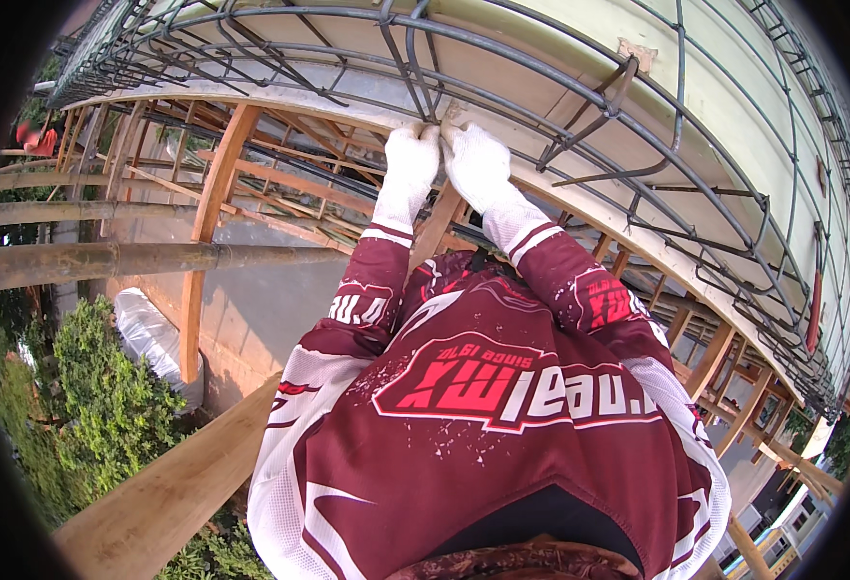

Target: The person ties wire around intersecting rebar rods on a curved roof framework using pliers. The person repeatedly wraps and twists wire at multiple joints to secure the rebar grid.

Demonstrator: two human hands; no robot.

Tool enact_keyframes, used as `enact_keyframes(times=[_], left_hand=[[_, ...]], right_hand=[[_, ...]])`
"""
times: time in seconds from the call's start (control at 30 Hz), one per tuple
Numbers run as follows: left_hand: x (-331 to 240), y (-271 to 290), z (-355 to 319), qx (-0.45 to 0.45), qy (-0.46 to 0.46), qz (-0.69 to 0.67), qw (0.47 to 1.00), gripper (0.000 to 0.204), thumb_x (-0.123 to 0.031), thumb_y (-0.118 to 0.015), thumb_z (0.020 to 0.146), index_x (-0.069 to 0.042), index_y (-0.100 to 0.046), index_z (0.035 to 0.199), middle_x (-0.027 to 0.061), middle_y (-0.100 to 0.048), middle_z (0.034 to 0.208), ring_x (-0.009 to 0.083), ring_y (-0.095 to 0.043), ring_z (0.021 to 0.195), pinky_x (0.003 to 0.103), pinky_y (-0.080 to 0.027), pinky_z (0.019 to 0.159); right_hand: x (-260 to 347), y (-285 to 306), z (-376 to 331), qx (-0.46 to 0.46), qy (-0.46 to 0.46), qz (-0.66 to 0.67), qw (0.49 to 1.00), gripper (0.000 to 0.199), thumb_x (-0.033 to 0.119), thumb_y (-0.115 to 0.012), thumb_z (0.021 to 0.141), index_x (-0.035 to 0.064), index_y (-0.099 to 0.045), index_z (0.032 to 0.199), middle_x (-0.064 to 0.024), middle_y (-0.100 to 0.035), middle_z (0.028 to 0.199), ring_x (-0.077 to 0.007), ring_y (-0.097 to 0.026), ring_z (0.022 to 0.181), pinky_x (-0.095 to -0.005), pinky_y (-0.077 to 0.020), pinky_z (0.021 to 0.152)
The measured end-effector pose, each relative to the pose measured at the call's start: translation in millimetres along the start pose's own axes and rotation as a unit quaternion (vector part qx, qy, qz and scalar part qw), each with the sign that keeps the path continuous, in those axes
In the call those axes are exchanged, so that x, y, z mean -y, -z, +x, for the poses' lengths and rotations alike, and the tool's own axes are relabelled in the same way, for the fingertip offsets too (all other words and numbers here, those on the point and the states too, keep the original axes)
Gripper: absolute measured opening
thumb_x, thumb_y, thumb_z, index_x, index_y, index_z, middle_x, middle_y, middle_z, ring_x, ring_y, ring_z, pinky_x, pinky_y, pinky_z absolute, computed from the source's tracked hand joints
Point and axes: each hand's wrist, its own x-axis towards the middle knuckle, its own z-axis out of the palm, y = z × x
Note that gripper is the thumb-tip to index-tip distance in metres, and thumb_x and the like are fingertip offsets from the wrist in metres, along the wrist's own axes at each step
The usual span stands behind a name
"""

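Observation:
My left hand [410, 162] and my right hand [477, 162], both in white knit gloves, are side by side at the lower edge of the rebar cage [502, 43]. Both have their fingers curled closed, thumbs close together. Whatever is pinched between them is too small or hidden to make out. Just above the gloves, a pair of bent steel stirrup legs [415, 70] comes down to the fingertips. The cage's dark bars curve along a pale formwork panel [725, 72]. To the right, bent bar ends [618, 174] stick out toward me.
A red-handled tool [814, 314] hangs on the cage at far right. Wooden props [214, 193] stand below the formwork. Bamboo poles [106, 263] cross at left, and a thick pole [169, 493] passes beside me. Green bushes [106, 372] and a white sack [154, 333] lie far below.

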Motion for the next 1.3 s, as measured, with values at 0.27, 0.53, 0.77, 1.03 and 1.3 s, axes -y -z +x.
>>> enact_keyframes(times=[0.27,0.53,0.77,1.03,1.3], left_hand=[[0,23,5,0.138,0.091,-0.168,0.972,0.026,-0.010,-0.064,0.090,0.008,-0.074,0.104,0.0085,-0.075,0.091,0.0151,-0.066,0.078,0.032,-0.052,0.071],[-7,33,4,0.153,0.030,-0.126,0.980,0.024,-0.010,-0.062,0.090,0.007,-0.074,0.102,0.0075,-0.073,0.082,0.0125,-0.063,0.073,0.030,-0.051,0.068],[-13,36,-2,0.160,0.047,-0.209,0.964,0.026,-0.012,-0.061,0.090,0.007,-0.074,0.101,0.0086,-0.072,0.078,0.0109,-0.061,0.072,0.030,-0.050,0.066],[-12,36,6,0.156,0.047,-0.106,0.981,0.026,-0.013,-0.061,0.090,0.006,-0.074,0.102,0.0100,-0.073,0.083,0.0159,-0.067,0.076,0.032,-0.052,0.070],[13,32,11,0.194,0.052,-0.182,0.963,0.027,-0.015,-0.060,0.096,0.003,-0.073,0.111,0.0107,-0.073,0.092,0.0193,-0.063,0.082,0.033,-0.050,0.079]], right_hand=[[-7,-17,-12,-0.101,0.117,-0.056,0.986,0.038,0.023,-0.062,0.092,0.0058,-0.065,0.126,-0.0116,-0.068,0.095,-0.0297,-0.069,0.086,-0.0461,-0.0535,0.075],[-1,-1,-11,-0.040,0.100,-0.034,0.994,0.039,0.035,-0.065,0.093,0.0066,-0.068,0.120,-0.0114,-0.069,0.098,-0.0289,-0.071,0.084,-0.0448,-0.0549,0.072],[8,21,-4,0.033,0.051,-0.007,0.998,0.045,0.047,-0.072,0.088,0.0082,-0.068,0.112,-0.0115,-0.070,0.100,-0.0297,-0.075,0.088,-0.0458,-0.0603,0.071],[11,26,2,0.084,0.045,-0.027,0.995,0.057,0.061,-0.063,0.091,0.0086,-0.068,0.113,-0.0127,-0.071,0.103,-0.0310,-0.076,0.089,-0.0464,-0.0610,0.071],[11,17,1,0.040,0.030,-0.006,0.999,0.040,0.046,-0.057,0.098,0.0090,-0.072,0.102,-0.0149,-0.072,0.097,-0.0344,-0.075,0.076,-0.0494,-0.0603,0.068]])
